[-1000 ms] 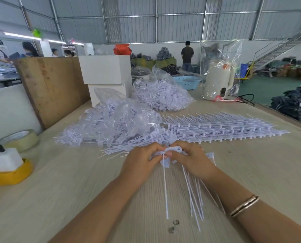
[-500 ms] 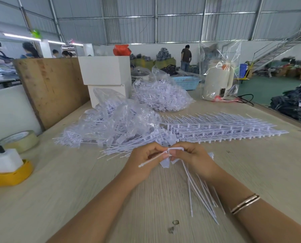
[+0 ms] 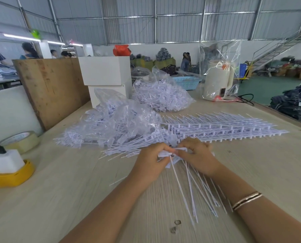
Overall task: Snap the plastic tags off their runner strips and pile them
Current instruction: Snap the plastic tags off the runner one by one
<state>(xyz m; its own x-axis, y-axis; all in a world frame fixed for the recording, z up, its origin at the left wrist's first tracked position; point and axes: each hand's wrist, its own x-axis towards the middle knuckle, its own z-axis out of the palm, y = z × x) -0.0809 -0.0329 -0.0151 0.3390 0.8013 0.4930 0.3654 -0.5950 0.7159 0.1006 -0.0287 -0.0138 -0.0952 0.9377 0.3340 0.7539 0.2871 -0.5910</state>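
Head view. Since the earlier frame, the long tails of the held tags (image 3: pixel 190 186) have swung from a rightward slant to hang more steeply toward the viewer, and the single tail that stuck out leftward from the left hand (image 3: pixel 151 160) now points down among the rest. Both hands stay together at centre: the left hand's fingers are curled, pinching the tag heads; the right hand (image 3: pixel 197 156), a bangle (image 3: pixel 246 200) on its forearm, pinches the same small white piece from the other side. The counter (image 3: pixel 58 199) is pale wood-grain; two small scraps (image 3: pixel 175 226) lie near its front edge. At left sit a yellow tape roll (image 3: pixel 11 178) carrying a white plug block (image 3: pixel 6 162), and a clear tape roll (image 3: pixel 22 141). Just beyond the hands lies the loose tag pile (image 3: pixel 121 149), then a bagged heap (image 3: pixel 114 123) and stacked runner strips (image 3: pixel 221 128) reaching right. Farther off: a second bag (image 3: pixel 160 97), white boxes (image 3: pixel 105 71), a plywood board (image 3: pixel 53 86), a wrapped kettle (image 3: pixel 218 83). Bare counter lies left and right of the forearms; its right edge drops to a green floor (image 3: pixel 267 88).
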